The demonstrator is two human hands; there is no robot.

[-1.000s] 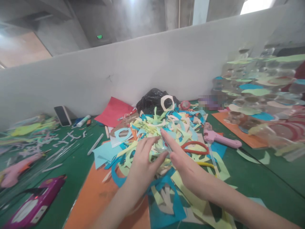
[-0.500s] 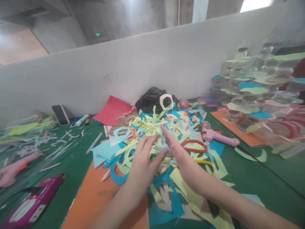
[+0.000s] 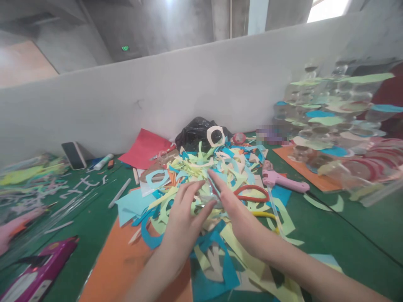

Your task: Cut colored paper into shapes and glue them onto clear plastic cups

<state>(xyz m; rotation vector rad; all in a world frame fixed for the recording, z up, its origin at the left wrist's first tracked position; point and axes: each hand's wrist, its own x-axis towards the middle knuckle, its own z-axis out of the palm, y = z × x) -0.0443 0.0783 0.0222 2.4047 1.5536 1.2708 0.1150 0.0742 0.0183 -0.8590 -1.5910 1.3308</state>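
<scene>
Between my hands is a small clear plastic piece [image 3: 208, 192], mostly hidden by fingers; its exact kind cannot be made out. My left hand [image 3: 185, 214] curls around its near left side, thumb and fingers bent toward it. Against its right side, my right hand [image 3: 231, 205] presses with long, straight fingers held together and pointing away. Both hands are just over a heap of cut paper scraps [image 3: 176, 197] in blue, green, yellow and cream. Red-handled scissors [image 3: 254, 199] lie partly buried right of my right hand.
A pink glue gun [image 3: 285, 183] with a cord lies on the right, before a stacked structure of clear bottle parts and paper [image 3: 327, 121]. A phone [image 3: 74, 155] leans on the wall at left. An orange sheet [image 3: 126, 256] and magenta device [image 3: 40, 268] are nearer.
The whole view has shifted slightly, so most things appear a little further left. My hands keep nearly the same pose around the clear plastic piece.
</scene>
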